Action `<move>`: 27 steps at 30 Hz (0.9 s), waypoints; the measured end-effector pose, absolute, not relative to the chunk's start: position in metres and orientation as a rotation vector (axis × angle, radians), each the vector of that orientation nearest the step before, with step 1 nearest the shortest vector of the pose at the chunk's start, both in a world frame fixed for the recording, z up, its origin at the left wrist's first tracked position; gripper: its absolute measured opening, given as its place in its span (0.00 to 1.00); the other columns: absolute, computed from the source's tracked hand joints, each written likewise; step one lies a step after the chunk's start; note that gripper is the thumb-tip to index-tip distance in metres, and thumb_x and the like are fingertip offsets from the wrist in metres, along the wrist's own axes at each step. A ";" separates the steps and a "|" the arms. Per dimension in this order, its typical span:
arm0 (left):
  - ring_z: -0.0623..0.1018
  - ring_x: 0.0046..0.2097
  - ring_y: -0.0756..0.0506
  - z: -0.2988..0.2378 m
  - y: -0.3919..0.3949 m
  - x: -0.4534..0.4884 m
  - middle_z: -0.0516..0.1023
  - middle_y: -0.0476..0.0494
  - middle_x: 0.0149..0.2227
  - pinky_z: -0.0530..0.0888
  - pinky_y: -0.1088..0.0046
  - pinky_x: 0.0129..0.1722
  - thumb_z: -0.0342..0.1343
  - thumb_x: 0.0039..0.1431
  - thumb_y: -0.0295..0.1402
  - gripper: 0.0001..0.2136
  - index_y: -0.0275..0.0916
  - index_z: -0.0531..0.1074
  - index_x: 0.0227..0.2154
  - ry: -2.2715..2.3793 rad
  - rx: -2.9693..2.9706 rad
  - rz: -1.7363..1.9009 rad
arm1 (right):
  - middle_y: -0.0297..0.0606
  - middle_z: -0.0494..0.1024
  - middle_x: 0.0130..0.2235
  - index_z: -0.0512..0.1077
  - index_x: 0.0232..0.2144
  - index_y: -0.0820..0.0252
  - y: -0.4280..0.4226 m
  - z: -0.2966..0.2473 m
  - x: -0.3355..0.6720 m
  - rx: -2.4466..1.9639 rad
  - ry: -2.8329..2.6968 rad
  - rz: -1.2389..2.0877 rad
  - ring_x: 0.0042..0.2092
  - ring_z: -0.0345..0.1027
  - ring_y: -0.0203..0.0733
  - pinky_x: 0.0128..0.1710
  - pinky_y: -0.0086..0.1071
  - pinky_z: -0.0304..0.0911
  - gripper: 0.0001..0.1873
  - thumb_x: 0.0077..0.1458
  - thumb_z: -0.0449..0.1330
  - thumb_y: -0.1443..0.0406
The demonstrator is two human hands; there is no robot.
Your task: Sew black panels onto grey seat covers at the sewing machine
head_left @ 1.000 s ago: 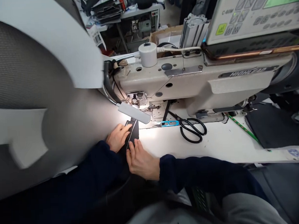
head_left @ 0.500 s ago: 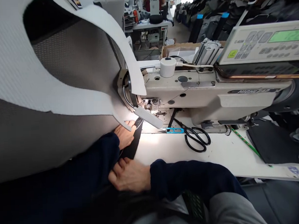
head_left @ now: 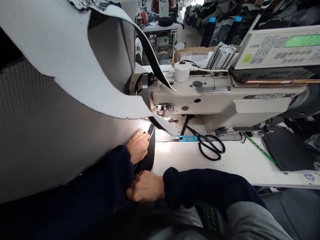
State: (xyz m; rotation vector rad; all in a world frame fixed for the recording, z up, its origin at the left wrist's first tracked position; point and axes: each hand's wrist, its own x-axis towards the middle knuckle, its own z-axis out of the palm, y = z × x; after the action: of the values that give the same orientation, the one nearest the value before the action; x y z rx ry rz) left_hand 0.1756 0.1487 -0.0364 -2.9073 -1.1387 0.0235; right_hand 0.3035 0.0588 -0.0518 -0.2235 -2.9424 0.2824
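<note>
Pressing flat on the work, the left hand (head_left: 138,146) lies with its fingers stretched out and close together, fingertips on the upper end of the black strip (head_left: 149,154), where the strip meets the grey fabric panel (head_left: 55,103). The hand is spread, not gripping. The right hand (head_left: 145,186) sits just below it at the near edge of the table (head_left: 230,161), curled narrow with knuckles up, fingers closed on the lower end of the black strip; the exact pinch is lost against dark cloth. The black strip runs from the right hand up along the near-left part of the table toward the needle area of the sewing machine (head_left: 217,99), lit brightly at its upper end. The grey fabric panel rises large over the left side of the table, one edge draped against the machine head. The thread snips (head_left: 186,138), blue-handled, lie on the table just in front of the machine base, touching or nearly touching the black scissors (head_left: 212,148) to their right. A green rod (head_left: 259,149) lies slanted further right, near a dark cloth piece (head_left: 285,148) at the right end of the table. The control panel (head_left: 286,45) stands above the machine arm, its display lit green.
</note>
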 end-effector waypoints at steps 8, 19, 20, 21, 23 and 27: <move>0.68 0.57 0.37 -0.041 0.143 0.192 0.73 0.35 0.51 0.46 0.41 0.63 0.46 0.54 0.26 0.11 0.35 0.74 0.34 -1.333 -2.926 -0.035 | 0.31 0.71 0.21 0.69 0.33 0.60 0.071 -0.055 0.312 -0.209 -2.972 0.242 0.27 0.68 0.39 0.21 0.32 0.47 0.04 0.56 0.55 0.68; 0.74 0.50 0.39 -0.020 0.174 0.217 0.78 0.36 0.40 0.66 0.59 0.55 0.46 0.48 0.24 0.12 0.36 0.75 0.30 -1.691 -2.829 -0.014 | 0.37 0.72 0.26 0.71 0.25 0.60 0.112 -0.054 0.317 -0.271 -2.996 0.328 0.30 0.62 0.39 0.25 0.34 0.46 0.08 0.54 0.55 0.70; 0.73 0.52 0.39 -0.018 0.171 0.216 0.78 0.35 0.43 0.67 0.61 0.55 0.46 0.47 0.24 0.12 0.35 0.75 0.30 -1.686 -2.837 -0.021 | 0.37 0.72 0.26 0.71 0.24 0.60 0.109 -0.052 0.318 -0.314 -2.998 0.344 0.29 0.61 0.39 0.26 0.35 0.47 0.09 0.55 0.54 0.71; 0.72 0.54 0.38 -0.016 0.167 0.213 0.77 0.35 0.46 0.68 0.61 0.55 0.47 0.45 0.23 0.12 0.35 0.75 0.30 -1.674 -2.851 -0.024 | 0.37 0.72 0.27 0.71 0.24 0.60 0.104 -0.050 0.318 -0.358 -2.990 0.345 0.30 0.61 0.40 0.28 0.35 0.49 0.10 0.55 0.53 0.71; 0.68 0.58 0.37 -0.013 0.154 0.205 0.74 0.36 0.52 0.67 0.60 0.56 0.49 0.41 0.23 0.14 0.34 0.75 0.31 -1.652 -2.872 -0.011 | 0.41 0.74 0.29 0.72 0.23 0.61 0.092 -0.047 0.320 -0.446 -2.959 0.300 0.34 0.63 0.44 0.32 0.38 0.53 0.11 0.56 0.53 0.69; 0.65 0.61 0.36 -0.008 0.128 0.186 0.69 0.41 0.57 0.56 0.48 0.63 0.49 0.44 0.24 0.12 0.37 0.75 0.30 -1.525 -2.933 0.075 | 0.60 0.75 0.40 0.76 0.36 0.72 0.071 -0.047 0.319 -0.688 -2.974 0.087 0.42 0.67 0.56 0.37 0.46 0.57 0.17 0.59 0.52 0.62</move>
State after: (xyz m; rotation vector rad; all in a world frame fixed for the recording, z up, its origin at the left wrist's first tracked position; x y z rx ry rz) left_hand 0.1863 0.1282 -0.0082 -2.9331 -1.5249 0.0753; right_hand 0.3190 0.0705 -0.0468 -0.6877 -2.9745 0.0870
